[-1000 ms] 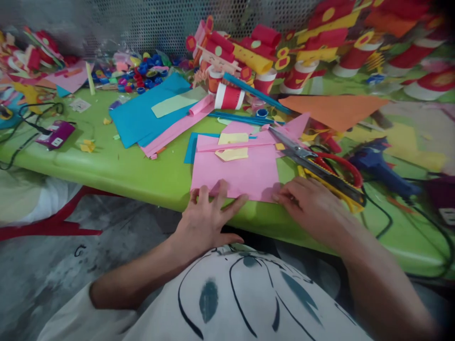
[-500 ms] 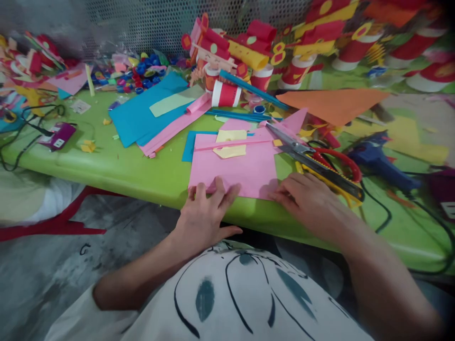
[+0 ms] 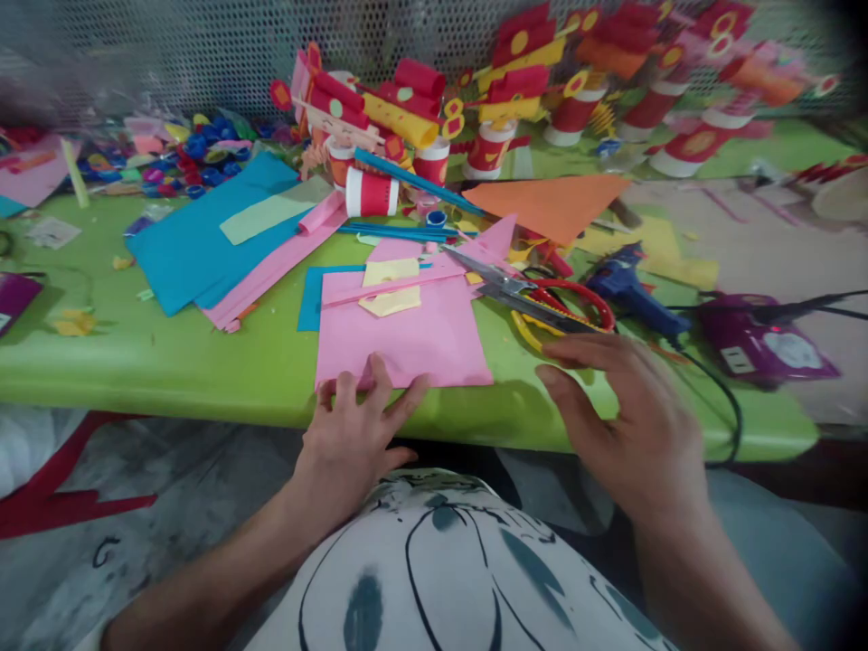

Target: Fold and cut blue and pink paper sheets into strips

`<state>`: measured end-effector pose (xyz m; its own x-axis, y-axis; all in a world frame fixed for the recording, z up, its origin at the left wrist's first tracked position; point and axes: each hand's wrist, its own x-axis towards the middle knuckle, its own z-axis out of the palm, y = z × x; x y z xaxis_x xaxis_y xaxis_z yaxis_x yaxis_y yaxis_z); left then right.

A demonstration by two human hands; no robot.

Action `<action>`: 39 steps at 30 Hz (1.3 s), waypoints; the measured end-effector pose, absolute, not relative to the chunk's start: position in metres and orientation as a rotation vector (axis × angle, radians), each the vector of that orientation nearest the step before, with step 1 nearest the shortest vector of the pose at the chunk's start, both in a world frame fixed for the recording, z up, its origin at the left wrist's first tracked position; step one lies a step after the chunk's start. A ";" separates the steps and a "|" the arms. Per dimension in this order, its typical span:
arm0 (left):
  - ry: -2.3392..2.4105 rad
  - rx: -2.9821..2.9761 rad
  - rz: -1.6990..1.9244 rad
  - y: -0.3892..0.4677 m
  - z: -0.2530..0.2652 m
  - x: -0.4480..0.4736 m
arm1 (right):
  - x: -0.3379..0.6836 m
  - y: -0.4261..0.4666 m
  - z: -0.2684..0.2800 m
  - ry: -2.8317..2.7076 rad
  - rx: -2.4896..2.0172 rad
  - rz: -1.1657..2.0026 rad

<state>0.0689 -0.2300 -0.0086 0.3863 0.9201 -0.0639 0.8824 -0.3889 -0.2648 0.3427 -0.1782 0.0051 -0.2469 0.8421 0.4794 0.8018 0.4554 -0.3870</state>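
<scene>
My left hand point(image 3: 356, 420) lies with its fingers spread on the near edge of a pink sheet point(image 3: 434, 348), at the front of the green table. Above the table's front edge, my right hand point(image 3: 624, 411) has its thumb and fingers apart, with nothing visible between them. Its fingertips are just in front of a pair of scissors point(image 3: 502, 287) with red handles and a yellow-handled tool point(image 3: 529, 333), partly covered by the scissors and the hand; contact is unclear. On the pink sheet rest a cream paper piece point(image 3: 391, 303) and a thin pink strip point(image 3: 343, 297).
A blue glue gun point(image 3: 630, 287) lies on the right, near a purple power box point(image 3: 763, 339) with black cables. Blue sheets point(image 3: 183, 240) and an orange sheet point(image 3: 549, 203) lie farther back. Red-and-white paper cups point(image 3: 372, 193) and cup figures stand along the perforated panel point(image 3: 203, 54).
My right hand has left the pink sheet's right corner, moved right towards the scissors and opened. My left hand stays on the sheet. The view has turned right.
</scene>
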 end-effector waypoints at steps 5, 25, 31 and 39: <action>-1.619 -2.446 0.184 -0.230 -0.011 0.069 | 0.299 -0.190 -0.005 -2.293 -1.030 0.079; -1.639 -2.399 0.136 -0.238 -0.022 0.050 | 0.289 -0.182 -0.046 -2.572 -1.011 -0.263; -1.729 -2.285 0.073 -0.250 -0.028 0.024 | 0.290 -0.180 -0.047 -2.545 -1.017 -0.211; -2.008 -1.816 -0.123 -0.287 -0.020 -0.001 | 0.289 -0.178 -0.050 -2.512 -0.988 -0.230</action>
